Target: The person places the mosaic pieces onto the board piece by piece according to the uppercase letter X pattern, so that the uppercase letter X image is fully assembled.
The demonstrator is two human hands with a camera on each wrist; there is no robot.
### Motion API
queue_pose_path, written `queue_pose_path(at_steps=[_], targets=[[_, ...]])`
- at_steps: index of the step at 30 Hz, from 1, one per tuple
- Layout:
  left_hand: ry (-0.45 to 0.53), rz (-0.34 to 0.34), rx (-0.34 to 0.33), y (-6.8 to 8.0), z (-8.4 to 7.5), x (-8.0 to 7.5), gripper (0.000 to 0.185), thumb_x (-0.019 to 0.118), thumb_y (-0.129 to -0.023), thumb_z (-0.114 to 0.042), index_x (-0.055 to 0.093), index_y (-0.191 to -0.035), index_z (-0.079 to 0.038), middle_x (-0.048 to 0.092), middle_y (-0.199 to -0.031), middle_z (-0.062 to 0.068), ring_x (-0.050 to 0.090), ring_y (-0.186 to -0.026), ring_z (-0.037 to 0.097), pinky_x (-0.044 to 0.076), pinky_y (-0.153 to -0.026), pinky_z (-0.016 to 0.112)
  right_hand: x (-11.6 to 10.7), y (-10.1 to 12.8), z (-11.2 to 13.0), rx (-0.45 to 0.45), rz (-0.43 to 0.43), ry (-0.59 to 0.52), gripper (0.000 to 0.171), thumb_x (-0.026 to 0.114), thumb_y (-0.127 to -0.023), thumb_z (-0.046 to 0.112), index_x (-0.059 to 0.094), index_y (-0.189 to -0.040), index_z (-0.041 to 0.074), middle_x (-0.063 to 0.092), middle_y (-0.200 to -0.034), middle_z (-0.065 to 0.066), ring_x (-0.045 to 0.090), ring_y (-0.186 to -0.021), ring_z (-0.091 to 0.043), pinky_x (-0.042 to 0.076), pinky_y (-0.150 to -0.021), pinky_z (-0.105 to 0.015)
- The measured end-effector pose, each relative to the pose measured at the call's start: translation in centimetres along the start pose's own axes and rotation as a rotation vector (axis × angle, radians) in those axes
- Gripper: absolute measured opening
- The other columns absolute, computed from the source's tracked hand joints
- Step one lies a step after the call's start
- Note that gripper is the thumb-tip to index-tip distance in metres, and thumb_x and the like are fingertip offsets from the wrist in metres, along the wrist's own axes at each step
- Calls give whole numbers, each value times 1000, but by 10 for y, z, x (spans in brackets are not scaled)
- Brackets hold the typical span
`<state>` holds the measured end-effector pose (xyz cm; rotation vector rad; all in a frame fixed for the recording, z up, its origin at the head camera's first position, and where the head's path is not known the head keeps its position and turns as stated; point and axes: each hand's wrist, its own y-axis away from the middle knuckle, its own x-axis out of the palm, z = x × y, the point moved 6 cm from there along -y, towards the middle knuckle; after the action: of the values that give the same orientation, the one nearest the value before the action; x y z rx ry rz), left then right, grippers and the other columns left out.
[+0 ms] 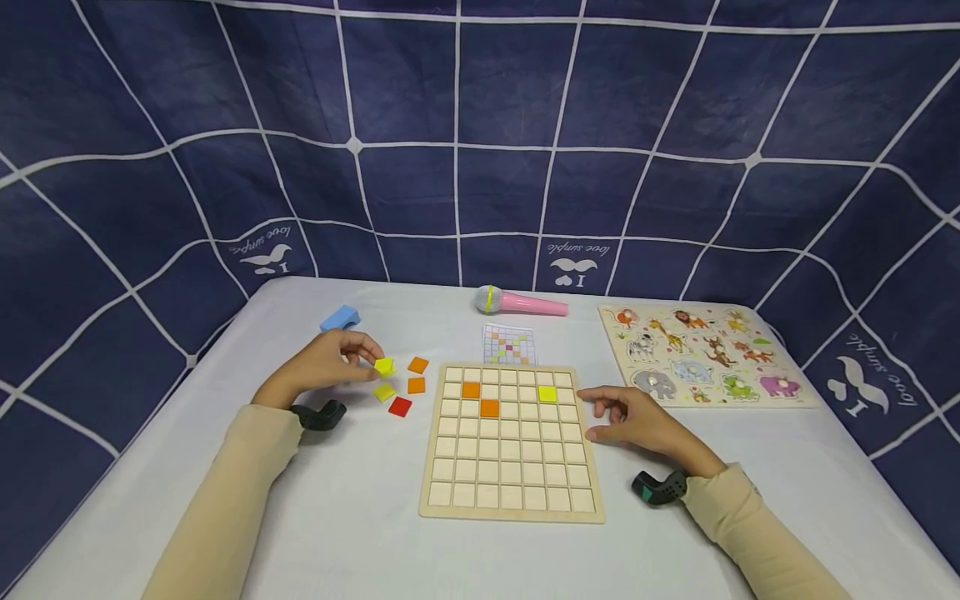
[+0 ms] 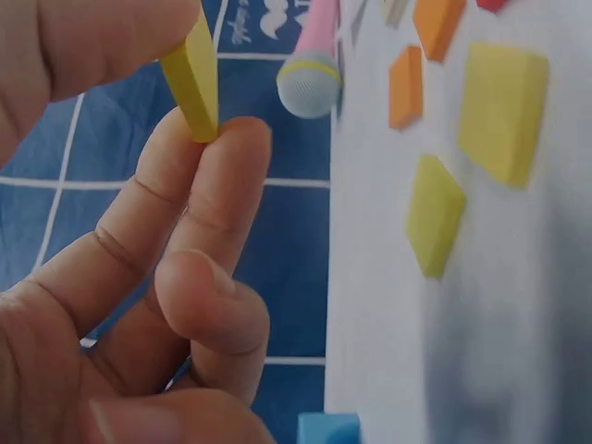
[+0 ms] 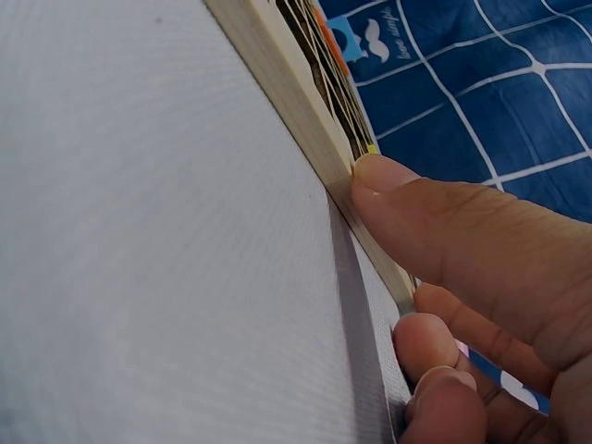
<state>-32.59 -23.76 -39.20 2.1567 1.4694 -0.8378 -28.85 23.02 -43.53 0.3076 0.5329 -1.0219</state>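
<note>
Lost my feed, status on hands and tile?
Left hand pinches yellow tile off the table. Right hand touches grid board edge. Nothing between tile and board.

the grid board lies at the centre of the table, with three tiles set in cells near its far edge. at the board's 12 o'clock lies a pattern card, and behind that a toy microphone on its side. at 2 o'clock rests an animal puzzle. at 10 o'clock loose tiles lie scattered, with the left hand over them pinching one tile; a block sits behind it. the right hand touches the board's 3 o'clock edge.
</note>
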Motion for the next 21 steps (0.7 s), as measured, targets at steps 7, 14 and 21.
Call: queue_pose_path(at_steps=[7, 14, 21], targets=[[-19, -21, 31, -2, -18, 2, 27, 86, -87, -13, 78, -111, -4, 76, -103, 5, 59, -85, 22, 49, -75, 29, -1, 0, -1, -7, 2, 2, 60, 90, -86, 7, 66, -138, -10, 62, -98, -8, 47, -69, -7, 40, -58, -22], [-47, -26, 99, -1, -47, 7, 27, 88, -86, -12, 83, -112, -8, 80, -102, 4, 59, -76, 21, 45, -65, 29, 0, -1, -2, -11, 5, -4, 60, 90, -86, 6, 66, -138, -10, 62, -99, -8, 47, -69, -6, 40, -58, -22], [-101, -47, 154, -3, -78, 18, 25, 88, -85, -14, 83, -108, -10, 79, -101, 2, 61, -80, 20, 51, -67, 32, 0, -1, -3, -18, 4, -2, 60, 90, -86, 6, 66, -138, -10, 61, -98, -7, 47, -68, -6, 40, -56, -22]])
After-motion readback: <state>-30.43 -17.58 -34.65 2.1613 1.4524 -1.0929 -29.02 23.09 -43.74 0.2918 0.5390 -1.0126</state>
